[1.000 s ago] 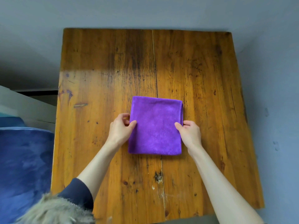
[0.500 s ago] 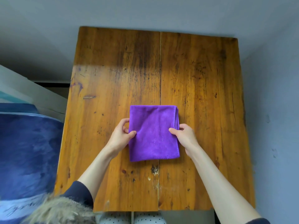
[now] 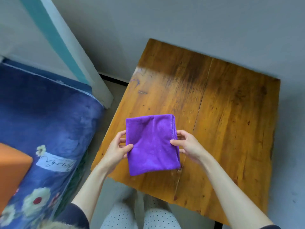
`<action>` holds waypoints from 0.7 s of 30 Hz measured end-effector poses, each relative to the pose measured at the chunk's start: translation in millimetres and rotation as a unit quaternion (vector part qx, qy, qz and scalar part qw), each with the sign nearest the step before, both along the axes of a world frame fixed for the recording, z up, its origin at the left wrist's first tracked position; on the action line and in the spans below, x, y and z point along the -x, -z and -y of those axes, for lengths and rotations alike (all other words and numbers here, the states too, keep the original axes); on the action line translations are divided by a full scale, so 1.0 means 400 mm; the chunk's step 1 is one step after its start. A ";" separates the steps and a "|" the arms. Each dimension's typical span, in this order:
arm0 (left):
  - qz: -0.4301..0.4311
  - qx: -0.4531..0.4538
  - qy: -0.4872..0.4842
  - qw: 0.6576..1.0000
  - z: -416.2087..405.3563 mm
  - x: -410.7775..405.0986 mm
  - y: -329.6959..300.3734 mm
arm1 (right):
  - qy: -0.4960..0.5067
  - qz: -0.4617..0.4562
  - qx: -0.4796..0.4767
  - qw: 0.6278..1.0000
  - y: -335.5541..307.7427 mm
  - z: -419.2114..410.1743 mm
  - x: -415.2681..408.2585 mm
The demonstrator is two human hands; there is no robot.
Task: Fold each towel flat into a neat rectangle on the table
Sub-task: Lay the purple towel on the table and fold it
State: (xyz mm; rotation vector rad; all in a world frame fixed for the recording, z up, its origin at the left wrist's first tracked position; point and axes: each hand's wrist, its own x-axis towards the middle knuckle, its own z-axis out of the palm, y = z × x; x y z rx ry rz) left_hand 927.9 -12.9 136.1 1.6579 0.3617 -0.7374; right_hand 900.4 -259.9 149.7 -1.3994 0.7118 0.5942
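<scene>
A purple towel (image 3: 151, 144), folded into a thick rectangle, is held just above the near left part of the wooden table (image 3: 222, 121). My left hand (image 3: 115, 149) pinches its left edge, thumb on top and fingers beneath. Its right, stitched edge is gripped the same way by my right hand (image 3: 188, 146). The towel's far end droops slightly and its layered edges show at the right.
A bed with a blue flowered blanket (image 3: 49, 129) lies left of the table, with an orange object (image 3: 11, 176) on it. A white and teal post (image 3: 71, 52) stands behind. Grey walls close the back and right. My knees (image 3: 140, 217) show below.
Both hands have closed on the towel's side edges and lifted it off the table toward the left. My view has swung left, bringing the bed into sight.
</scene>
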 end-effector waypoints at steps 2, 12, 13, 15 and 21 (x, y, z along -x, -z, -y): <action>0.019 -0.005 -0.044 0.999 -0.069 0.023 -0.020 | -0.032 0.012 0.002 0.999 -0.025 -0.074 -0.024; 0.090 -0.022 -0.228 0.969 -0.533 0.220 -0.093 | -0.206 0.071 -0.001 0.976 -0.131 -0.577 -0.048; 0.090 -0.025 -0.244 0.965 -0.584 0.252 -0.095 | -0.230 0.073 0.001 0.971 -0.138 -0.636 -0.042; 0.088 -0.034 -0.277 0.956 -0.689 0.319 -0.100 | -0.273 0.071 -0.003 0.959 -0.145 -0.761 -0.026; 0.095 -0.073 -0.392 0.912 -0.955 0.480 -0.119 | -0.369 0.054 -0.021 0.928 -0.143 -1.115 0.035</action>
